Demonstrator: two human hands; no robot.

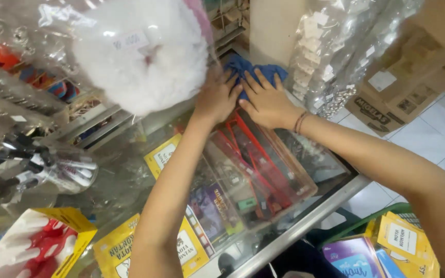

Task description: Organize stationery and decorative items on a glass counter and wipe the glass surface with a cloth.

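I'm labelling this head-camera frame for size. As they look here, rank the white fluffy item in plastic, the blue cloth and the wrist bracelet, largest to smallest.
1. white fluffy item, though it hangs nearest the camera, which inflates it.
2. blue cloth, partly hidden under the left hand and right hand.
3. bracelet.

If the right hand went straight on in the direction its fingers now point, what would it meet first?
The right hand lies flat with fingers pointing up and away, already on the blue cloth. Going on, it would push the cloth first; behind it a beige upright panel seems next, though depth is unclear.
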